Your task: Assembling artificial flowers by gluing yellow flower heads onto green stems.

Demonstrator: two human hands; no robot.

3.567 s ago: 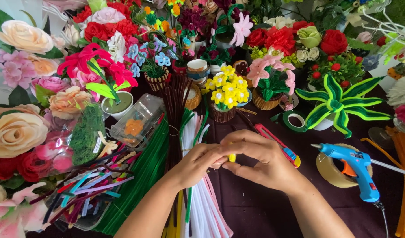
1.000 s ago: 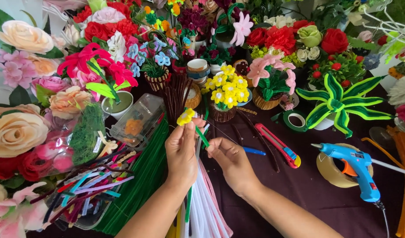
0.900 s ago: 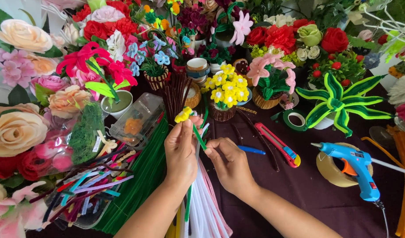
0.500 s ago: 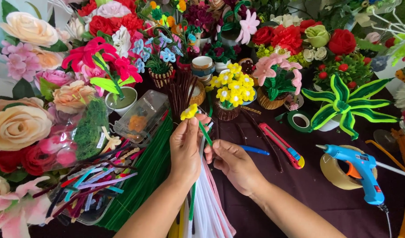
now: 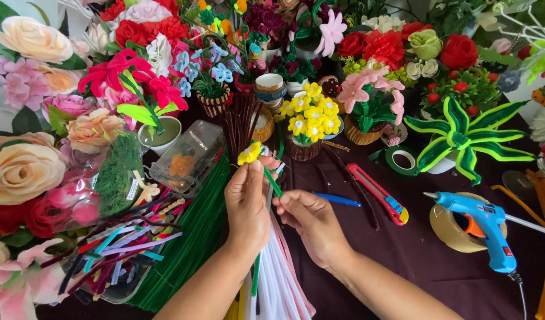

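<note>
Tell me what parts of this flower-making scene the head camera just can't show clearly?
- Green stem: its lower length is hidden behind the left hand and right hand.
- Clear plastic box: its orange contents are blurred by the lid.
- Glue gun: its cord is cut off by the bottom edge.
- Orange bundle: cut off by the right edge.

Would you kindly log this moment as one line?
left hand: holds yellow flower | right hand: pinches green stem | table

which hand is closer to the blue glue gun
Right. The right hand lies left of the blue glue gun, with dark tablecloth between; the left hand, holding the yellow flower, is farther left.
</note>
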